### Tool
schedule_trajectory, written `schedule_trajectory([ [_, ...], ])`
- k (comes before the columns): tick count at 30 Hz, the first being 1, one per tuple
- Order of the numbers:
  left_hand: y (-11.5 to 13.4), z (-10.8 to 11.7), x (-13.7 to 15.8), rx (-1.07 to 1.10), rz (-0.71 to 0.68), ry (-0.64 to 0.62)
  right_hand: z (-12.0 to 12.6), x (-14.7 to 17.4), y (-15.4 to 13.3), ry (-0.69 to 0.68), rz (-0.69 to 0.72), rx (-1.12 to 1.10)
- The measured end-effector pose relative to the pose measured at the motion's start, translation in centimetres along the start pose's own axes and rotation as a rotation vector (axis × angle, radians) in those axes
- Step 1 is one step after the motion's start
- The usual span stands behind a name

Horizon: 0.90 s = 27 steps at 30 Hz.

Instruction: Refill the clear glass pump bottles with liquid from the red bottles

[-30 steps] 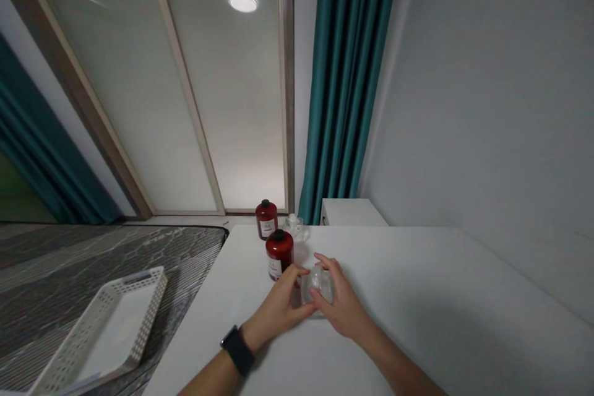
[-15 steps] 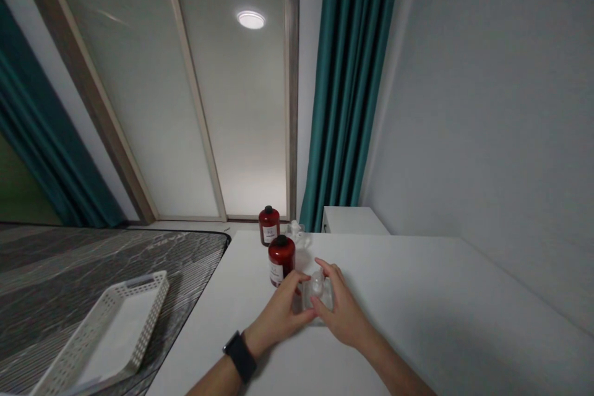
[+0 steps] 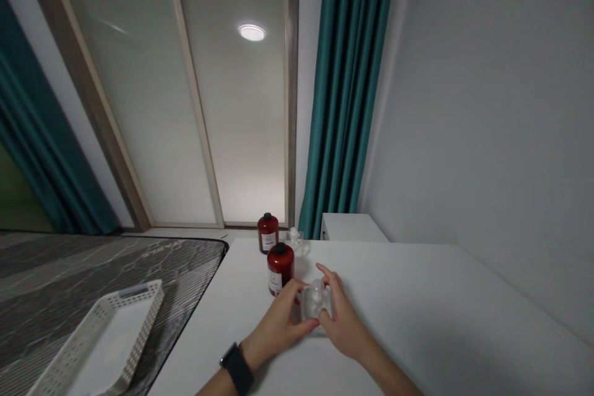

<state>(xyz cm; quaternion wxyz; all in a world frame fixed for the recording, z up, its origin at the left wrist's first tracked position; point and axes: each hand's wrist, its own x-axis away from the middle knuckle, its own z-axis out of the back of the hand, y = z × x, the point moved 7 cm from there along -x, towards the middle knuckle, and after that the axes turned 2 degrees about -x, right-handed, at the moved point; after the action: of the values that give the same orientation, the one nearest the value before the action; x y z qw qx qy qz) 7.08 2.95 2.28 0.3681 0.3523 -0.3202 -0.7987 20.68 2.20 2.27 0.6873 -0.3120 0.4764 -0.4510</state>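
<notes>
Behind the near red bottle (image 3: 280, 260), a pale wall (image 3: 487, 105) rises to the right and a frosted sliding door (image 3: 241, 124) stands well beyond it, with a teal curtain (image 3: 348, 86) behind it and to the right. The white table (image 3: 417, 303) lies under that bottle, which stands upright on it. Left of the bottle, well apart, spreads a grey patterned bed (image 3: 195, 266), bearing a white perforated basket (image 3: 145, 325); a white cabinet (image 3: 352, 227) sits beyond and to its right. The left hand (image 3: 284, 315), a dark watch (image 3: 236, 368) on its wrist, is just in front of the bottle, its thumb and fingers gripping the left side of a clear container (image 3: 316, 300). The right hand (image 3: 344, 322) is farther right of the bottle, fingers curved around the container's other side, index finger stretched out; whether they grip, I cannot tell. Just behind the bottle stands a matching far red bottle (image 3: 268, 232). The clear container is just right of the near bottle, rounded at its top; another clear piece (image 3: 294, 236) stands behind the bottle, slightly right.
</notes>
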Motion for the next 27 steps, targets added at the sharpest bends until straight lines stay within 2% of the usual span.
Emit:
schedule_trajectory([
  [7, -0.52, -0.07, 0.16, -0.019, 0.017, 0.026, -0.37, -0.04, 0.35, -0.039, -0.062, -0.058],
  [9, -0.50, -0.12, 0.16, -0.025, 0.009, 0.026, -0.33, -0.10, 0.28, -0.011, -0.071, -0.040],
  [13, -0.47, -0.12, 0.12, -0.026, 0.004, 0.028, -0.06, -0.20, 0.12, 0.042, -0.062, -0.031],
  [19, -0.53, -0.02, 0.18, -0.024, 0.007, 0.008, 0.12, -0.10, 0.08, -0.008, -0.028, -0.162],
  [23, -0.70, -0.02, 0.14, -0.032, 0.015, 0.013, 0.59, -0.30, 0.28, 0.069, -0.027, -0.122],
  [27, -0.66, -0.08, 0.04, -0.034, 0.008, 0.013, 0.25, -0.37, 0.74, 0.096, -0.090, -0.103],
])
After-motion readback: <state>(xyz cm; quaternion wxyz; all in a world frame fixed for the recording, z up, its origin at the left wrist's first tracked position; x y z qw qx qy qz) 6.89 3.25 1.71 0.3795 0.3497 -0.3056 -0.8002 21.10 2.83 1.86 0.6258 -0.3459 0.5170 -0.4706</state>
